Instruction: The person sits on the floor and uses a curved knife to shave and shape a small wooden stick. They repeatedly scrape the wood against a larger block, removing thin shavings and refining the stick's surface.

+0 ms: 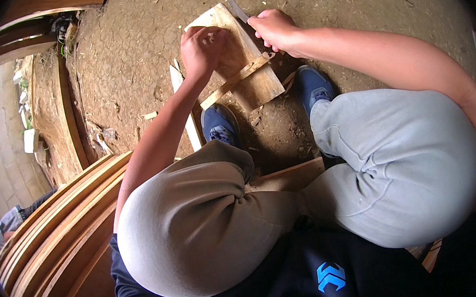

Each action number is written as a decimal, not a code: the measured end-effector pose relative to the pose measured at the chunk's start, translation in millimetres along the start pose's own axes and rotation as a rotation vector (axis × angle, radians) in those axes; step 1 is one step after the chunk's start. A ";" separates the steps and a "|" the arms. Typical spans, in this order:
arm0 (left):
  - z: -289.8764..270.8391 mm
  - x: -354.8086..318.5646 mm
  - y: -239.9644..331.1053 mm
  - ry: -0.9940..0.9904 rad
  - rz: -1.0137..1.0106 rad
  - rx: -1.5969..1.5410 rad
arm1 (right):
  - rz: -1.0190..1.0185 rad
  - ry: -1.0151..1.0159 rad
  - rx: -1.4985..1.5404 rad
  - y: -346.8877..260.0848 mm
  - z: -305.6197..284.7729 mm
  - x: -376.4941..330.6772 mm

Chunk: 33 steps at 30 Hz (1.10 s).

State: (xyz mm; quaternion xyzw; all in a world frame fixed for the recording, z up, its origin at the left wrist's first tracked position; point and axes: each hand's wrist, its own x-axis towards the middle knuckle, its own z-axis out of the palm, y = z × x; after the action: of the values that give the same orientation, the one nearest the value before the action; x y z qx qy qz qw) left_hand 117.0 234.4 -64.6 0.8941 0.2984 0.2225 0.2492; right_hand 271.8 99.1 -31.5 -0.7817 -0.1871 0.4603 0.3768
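Note:
A wide pale wooden board [246, 46] lies on the dirt floor ahead of my feet, tilted slightly to the left. Across its near part rests a narrow wooden strip [238, 79]. My left hand [204, 50] is closed at the board's left side, fingers curled over the wood; whatever they grip is hidden. Just off the board's right edge, my right hand [276, 29] is wrapped round the handle of a knife. The knife's blade [236, 6] points away and to the left, beyond the board's far right corner.
My shoes [220, 126] stand on either side of the board's near end. Left of it lies a pale wood slat [188, 114]. Curved-looking stacked planks [67, 222] fill the lower left. Wood chips and splinters dot the dirt floor [126, 56]. Another person's sleeve [10, 222] shows at far left.

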 end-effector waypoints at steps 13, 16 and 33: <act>-27.3 -3.3 -14.5 -0.143 0.087 -0.103 | -0.021 0.049 -0.008 1.6 -3.9 2.2; -28.4 -5.9 -19.0 -0.151 0.084 -0.016 | -0.014 0.015 -0.014 2.9 -4.9 2.0; -15.5 4.0 -7.4 -0.132 -0.111 -0.176 | -0.080 0.116 0.005 3.1 3.4 0.7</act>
State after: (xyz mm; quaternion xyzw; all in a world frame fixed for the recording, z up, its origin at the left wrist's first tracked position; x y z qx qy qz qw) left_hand 108.3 247.0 -55.9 0.8637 0.3096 0.1742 0.3576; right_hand 269.1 98.9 -35.3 -0.7982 -0.1950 0.3990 0.4069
